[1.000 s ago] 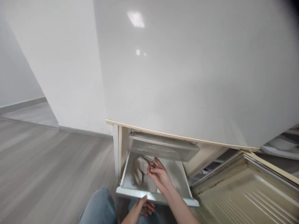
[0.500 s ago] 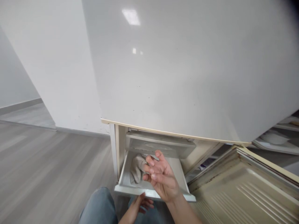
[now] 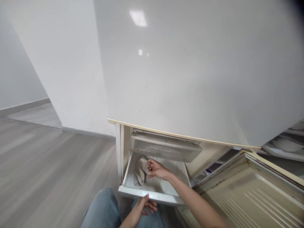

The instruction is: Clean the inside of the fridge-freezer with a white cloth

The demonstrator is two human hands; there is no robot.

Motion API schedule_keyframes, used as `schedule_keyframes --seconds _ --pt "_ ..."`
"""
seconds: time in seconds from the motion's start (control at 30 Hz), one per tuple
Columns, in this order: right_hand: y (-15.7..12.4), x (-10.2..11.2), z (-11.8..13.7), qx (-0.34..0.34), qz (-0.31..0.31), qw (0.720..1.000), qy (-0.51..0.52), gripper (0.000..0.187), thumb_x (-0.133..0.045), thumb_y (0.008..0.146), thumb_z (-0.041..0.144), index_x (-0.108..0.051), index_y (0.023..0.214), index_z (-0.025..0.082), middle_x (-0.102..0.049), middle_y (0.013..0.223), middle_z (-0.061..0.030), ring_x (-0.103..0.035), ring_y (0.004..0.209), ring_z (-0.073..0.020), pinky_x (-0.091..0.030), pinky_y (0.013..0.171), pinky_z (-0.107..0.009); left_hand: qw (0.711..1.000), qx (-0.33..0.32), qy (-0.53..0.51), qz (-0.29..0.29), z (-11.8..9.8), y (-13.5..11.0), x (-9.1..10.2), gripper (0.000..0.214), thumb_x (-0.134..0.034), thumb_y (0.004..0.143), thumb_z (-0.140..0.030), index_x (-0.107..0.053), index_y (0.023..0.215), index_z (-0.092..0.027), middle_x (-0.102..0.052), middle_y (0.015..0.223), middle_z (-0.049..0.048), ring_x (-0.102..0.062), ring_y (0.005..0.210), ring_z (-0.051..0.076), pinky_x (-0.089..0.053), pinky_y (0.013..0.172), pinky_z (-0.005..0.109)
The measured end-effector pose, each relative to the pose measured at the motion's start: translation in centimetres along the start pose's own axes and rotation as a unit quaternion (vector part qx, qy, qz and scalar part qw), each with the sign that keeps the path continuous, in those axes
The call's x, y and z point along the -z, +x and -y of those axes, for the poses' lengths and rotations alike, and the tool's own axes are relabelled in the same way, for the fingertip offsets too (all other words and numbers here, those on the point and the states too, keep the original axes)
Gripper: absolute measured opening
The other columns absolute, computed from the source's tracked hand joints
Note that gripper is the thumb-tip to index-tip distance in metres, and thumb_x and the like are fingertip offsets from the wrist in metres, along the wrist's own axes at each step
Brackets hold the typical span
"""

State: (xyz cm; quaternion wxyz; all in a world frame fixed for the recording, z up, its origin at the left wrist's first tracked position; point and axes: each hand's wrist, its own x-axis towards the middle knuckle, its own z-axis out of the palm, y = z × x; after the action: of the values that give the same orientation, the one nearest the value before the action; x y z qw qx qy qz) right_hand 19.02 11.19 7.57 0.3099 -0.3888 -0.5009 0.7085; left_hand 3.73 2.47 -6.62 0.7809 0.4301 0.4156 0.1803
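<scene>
So the right hand (image 3: 155,168) had its fingers pinched on the grey cloth (image 3: 140,170) at the drawer's (image 3: 152,195) back-left corner, not lifted out yet; left hand (image 3: 142,207) gripped the front edge.

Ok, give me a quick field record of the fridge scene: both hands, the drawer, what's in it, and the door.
left hand: fingers on the front edge of the drawer
right hand: inside the drawer, at the cloth
drawer: lowest one, pulled out
cloth: beige, crumpled, at the drawer's left side
upper drawer: pushed in
fridge door: swung open at right
</scene>
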Motion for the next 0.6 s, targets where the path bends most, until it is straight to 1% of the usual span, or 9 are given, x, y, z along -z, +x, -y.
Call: schedule_keyframes --seconds 0.1,0.2,0.27,0.33,0.4,0.47,0.53,0.57,0.6 --pt "2.1 1.8 -2.9 -0.050 -0.025 0.995 -0.080 0.044 -0.074 0.049 0.021 -0.052 0.087 0.021 -0.051 0.071 0.0051 -0.045 0.060 -0.0094 -0.051 0.061 -0.033 1.000 0.001 0.007 0.007 0.0 0.1 0.1 0.101 -0.032 0.051 -0.093 -0.069 0.098 -0.011 -0.073 0.105 0.0187 -0.067 0.091 0.026 -0.048 0.078 0.038" --pt "3.8 2.3 -4.2 -0.047 -0.036 0.981 -0.182 0.036 -0.066 0.053 0.014 -0.054 0.087 0.021 -0.048 0.068 0.0052 -0.042 0.055 -0.0088 -0.048 0.054 -0.029 1.000 0.000 0.004 -0.001 -0.1 -0.1 -0.1 0.101 -0.033 0.050 -0.093 -0.069 0.097 -0.011 -0.073 0.105 0.0188 -0.067 0.090 0.027 -0.047 0.077 0.038" --pt "4.8 2.3 -4.5 -0.027 -0.035 0.957 -0.285 0.033 -0.062 0.057 0.010 -0.058 0.088 0.021 -0.049 0.066 0.0044 -0.043 0.054 -0.0099 -0.047 0.054 -0.028 1.000 -0.007 -0.003 -0.010 -0.2 -0.3 -0.3 0.100 -0.033 0.051 -0.093 -0.069 0.096 -0.011 -0.074 0.103 0.0186 -0.067 0.088 0.026 -0.046 0.076 0.038" --pt "5.4 1.9 -4.8 0.019 -0.048 0.905 -0.421 0.030 -0.058 0.064 0.008 -0.061 0.092 0.020 -0.055 0.069 0.0005 -0.051 0.060 -0.0139 -0.048 0.061 -0.030 1.000 -0.013 -0.010 -0.020 -0.5 -0.7 -0.6 0.098 -0.033 0.053 -0.092 -0.070 0.094 -0.011 -0.074 0.100 0.0180 -0.067 0.086 0.026 -0.046 0.077 0.038" --pt "5.7 1.3 -5.5 0.071 -0.078 0.843 -0.528 0.029 -0.057 0.072 0.011 -0.063 0.099 0.019 -0.063 0.088 -0.0076 -0.060 0.080 -0.0209 -0.048 0.076 -0.035 0.999 -0.017 -0.012 -0.029 -0.7 -1.0 -0.9 0.096 -0.030 0.056 -0.091 -0.070 0.092 -0.011 -0.075 0.097 0.0177 -0.067 0.083 0.026 -0.047 0.077 0.039" --pt "5.8 0.7 -6.4 0.110 -0.100 0.793 -0.591 0.035 -0.057 0.080 0.023 -0.061 0.114 0.017 -0.058 0.119 -0.0158 -0.054 0.110 -0.0300 -0.041 0.095 -0.044 0.999 -0.022 -0.014 -0.036 -0.9 -1.3 -1.1 0.095 -0.029 0.058 -0.091 -0.071 0.091 -0.011 -0.075 0.096 0.0177 -0.068 0.081 0.026 -0.047 0.076 0.040" --pt "6.1 0.5 -7.4 0.106 -0.098 0.767 -0.625 0.053 -0.058 0.082 0.041 -0.052 0.131 0.019 -0.040 0.143 -0.0178 -0.034 0.132 -0.0367 -0.025 0.108 -0.054 0.999 -0.029 -0.016 -0.042 -1.1 -1.6 -1.2 0.094 -0.030 0.059 -0.090 -0.071 0.090 -0.012 -0.075 0.095 0.0178 -0.068 0.081 0.026 -0.047 0.075 0.039" --pt "6.4 0.6 -7.8 0.089 -0.101 0.761 -0.635 0.062 -0.057 0.082 0.048 -0.047 0.136 0.021 -0.033 0.149 -0.0167 -0.026 0.137 -0.0381 -0.018 0.110 -0.058 0.998 -0.033 -0.017 -0.044 -1.2 -1.7 -1.3 0.094 -0.030 0.059 -0.090 -0.071 0.090 -0.012 -0.075 0.095 0.0181 -0.068 0.081 0.026 -0.047 0.075 0.039" --pt "6.8 0.9 -8.0 0.068 -0.116 0.767 -0.628 0.068 -0.058 0.080 0.052 -0.044 0.139 0.021 -0.030 0.151 -0.0165 -0.023 0.138 -0.0391 -0.013 0.110 -0.060 0.998 -0.035 -0.016 -0.046 -1.4 -1.9 -1.4 0.094 -0.031 0.059 -0.090 -0.072 0.090 -0.011 -0.075 0.094 0.0184 -0.068 0.081 0.026 -0.046 0.075 0.039"
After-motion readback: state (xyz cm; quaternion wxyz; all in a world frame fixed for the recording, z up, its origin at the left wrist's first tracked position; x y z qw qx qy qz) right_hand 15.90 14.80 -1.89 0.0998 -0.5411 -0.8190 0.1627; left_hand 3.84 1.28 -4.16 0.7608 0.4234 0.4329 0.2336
